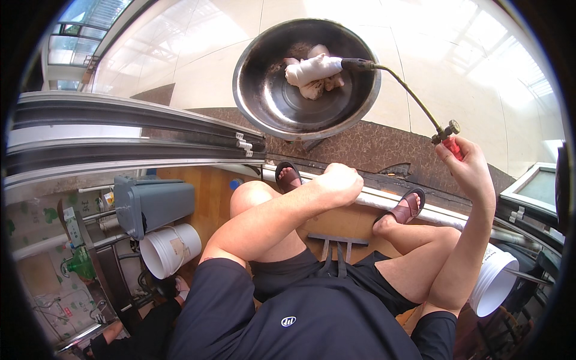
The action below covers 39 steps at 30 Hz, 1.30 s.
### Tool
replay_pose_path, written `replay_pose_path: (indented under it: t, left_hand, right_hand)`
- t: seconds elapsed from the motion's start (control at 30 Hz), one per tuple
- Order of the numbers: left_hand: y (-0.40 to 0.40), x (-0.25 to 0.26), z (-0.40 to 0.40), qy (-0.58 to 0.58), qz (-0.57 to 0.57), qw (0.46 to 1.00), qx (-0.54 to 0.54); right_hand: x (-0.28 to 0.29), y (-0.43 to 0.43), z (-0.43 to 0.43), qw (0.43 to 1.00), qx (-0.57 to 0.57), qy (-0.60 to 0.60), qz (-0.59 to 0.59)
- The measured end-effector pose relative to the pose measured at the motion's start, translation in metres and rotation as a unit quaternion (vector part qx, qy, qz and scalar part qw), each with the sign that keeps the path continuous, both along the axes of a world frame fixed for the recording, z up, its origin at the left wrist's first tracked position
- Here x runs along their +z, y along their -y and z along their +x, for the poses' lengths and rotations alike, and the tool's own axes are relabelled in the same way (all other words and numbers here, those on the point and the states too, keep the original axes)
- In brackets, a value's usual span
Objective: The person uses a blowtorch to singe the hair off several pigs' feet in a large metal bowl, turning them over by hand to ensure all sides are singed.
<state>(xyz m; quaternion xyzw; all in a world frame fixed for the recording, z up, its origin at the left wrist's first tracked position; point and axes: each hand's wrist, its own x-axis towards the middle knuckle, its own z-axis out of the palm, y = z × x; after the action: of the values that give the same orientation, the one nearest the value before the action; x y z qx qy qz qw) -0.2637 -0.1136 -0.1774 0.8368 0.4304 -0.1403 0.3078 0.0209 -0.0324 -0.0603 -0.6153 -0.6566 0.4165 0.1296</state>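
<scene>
My right hand (468, 159) is wrapped around the red handle (452, 148) of a gas torch, just behind its brass valve knob. From there the torch's long bent tube (411, 94) reaches left over the rim of a stainless steel basin (310, 119). Its dark nozzle (357, 64) points at several pale pieces of meat (310, 72), apparently pig's trotters, heaped in the basin. A faint bluish glow shows at the nozzle's mouth. My left hand (340, 183) is curled into a fist in front of my knees, below the basin; nothing shows in it, though its palm is hidden.
Sliding-door frames (135, 135) run along the left, above a grey bin (155, 202) and a white bucket (170, 249). Another white bucket (495, 281) lies at the right. A raised door track (373, 200) crosses by my sandals. Another person's leg (148, 321) shows lower left.
</scene>
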Motion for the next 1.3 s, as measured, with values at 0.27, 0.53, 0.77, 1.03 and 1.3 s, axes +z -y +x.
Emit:
replay_pose_path:
  t: [0.27,0.53,0.77,1.03,1.3]
  left_hand:
    - [0.001,-0.003,0.000,-0.003,-0.006,1.000,0.003]
    - [-0.001,0.003,0.001,-0.017,-0.017,1.000,-0.004]
    - [-0.002,0.010,0.003,-0.030,-0.027,0.999,-0.009]
    - [-0.002,0.007,0.002,-0.025,-0.021,0.999,-0.011]
    - [-0.001,0.002,0.002,-0.021,-0.018,1.000,-0.005]
  right_hand:
    - [0.001,0.000,-0.001,1.000,0.000,-0.002,0.001]
    - [0.000,0.000,0.000,1.000,-0.005,-0.005,-0.002]
    - [-0.001,-0.001,0.001,1.000,-0.011,-0.008,-0.003]
    - [-0.001,-0.001,0.001,1.000,-0.014,-0.003,0.003]
    - [-0.002,-0.002,0.002,1.000,-0.013,0.002,-0.003]
